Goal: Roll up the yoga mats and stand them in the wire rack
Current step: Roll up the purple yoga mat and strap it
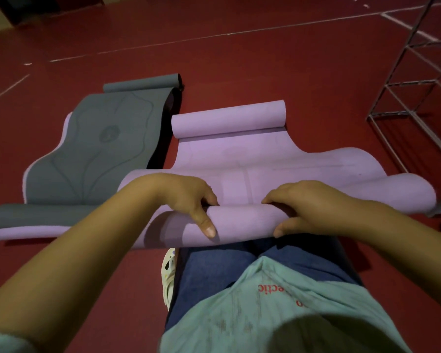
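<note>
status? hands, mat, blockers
Left hand and right hand gripping purple mat near-end roll. Grey mat unrolled. Wire rack empty. No blockers.

Both bare forearms reach forward over the purple mat (pixel 265 159). The left hand (pixel 189 197) and right hand (pixel 308 202) curl over its near rolled edge, thumbs pressed on the roll's front, fingers tucked behind it.

One view only — a wide-angle camera worn on the head, facing forward and steeply down. It looks over the person's own torso and forearms, very near at the bottom edge, onto the red floor (pixel 265 59), which recedes to the top of the frame; straight lines bend toward the edges.
</note>
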Motion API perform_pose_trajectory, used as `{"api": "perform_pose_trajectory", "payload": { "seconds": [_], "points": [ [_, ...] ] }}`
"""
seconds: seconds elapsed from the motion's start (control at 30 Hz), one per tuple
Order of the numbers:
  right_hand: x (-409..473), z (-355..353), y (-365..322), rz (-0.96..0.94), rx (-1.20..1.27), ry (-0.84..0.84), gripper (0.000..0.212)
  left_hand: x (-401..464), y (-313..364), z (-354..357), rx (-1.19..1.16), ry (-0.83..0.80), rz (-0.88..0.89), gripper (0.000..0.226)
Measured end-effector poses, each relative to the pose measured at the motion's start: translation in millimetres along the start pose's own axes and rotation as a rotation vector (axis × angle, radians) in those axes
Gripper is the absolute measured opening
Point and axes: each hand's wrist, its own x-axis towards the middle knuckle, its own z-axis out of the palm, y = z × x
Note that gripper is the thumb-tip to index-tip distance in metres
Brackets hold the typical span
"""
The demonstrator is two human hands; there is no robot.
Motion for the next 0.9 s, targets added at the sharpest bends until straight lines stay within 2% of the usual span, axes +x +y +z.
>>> {"api": "perform_pose_trajectory", "payload": {
  "seconds": [0.03,0.07,0.2,0.27,0.3,0.37,0.47,0.57,0.7,0.9],
  "points": [
    [1.3,-0.4,1.3,0.002,0.013,-0.008,0.064,-1.1,-1.8,1.2,0.037,0.092,0.006,0.088],
    [2.8,-1.1,2.4,0.005,0.026,-0.017,0.063,-6.0,-1.1,4.1,0.091,0.175,0.045,0.089],
    [6.6,-5.3,8.4,0.022,0.108,-0.043,0.056,-39.3,9.3,29.6,0.267,0.631,0.259,0.045],
    [8.0,-8.1,7.9,0.040,0.155,-0.063,0.052,-43.5,12.0,43.8,0.363,0.752,0.263,0.040],
    [9.8,-9.1,8.1,0.051,0.177,-0.073,0.051,-43.9,14.8,49.1,0.401,0.751,0.232,0.045],
    [13.9,-11.1,8.5,0.066,0.196,-0.097,0.049,-38.6,19.2,58.7,0.514,0.649,0.137,0.060],
    [16.0,-13.8,8.6,0.078,0.212,-0.110,0.051,-34.6,34.1,58.5,0.664,0.613,0.056,0.057],
    [10.7,-12.4,5.3,0.083,0.151,-0.049,0.063,-28.3,32.7,49.3,0.626,0.623,0.060,0.047],
    [-9.2,-4.5,-4.3,0.134,-0.018,0.223,0.064,-29.0,26.6,35.7,0.540,0.621,0.159,0.033],
    [-8.7,11.0,-1.1,0.142,-0.001,0.229,0.072,-17.9,25.5,11.5,0.449,0.428,0.137,0.035]
  ]
}}
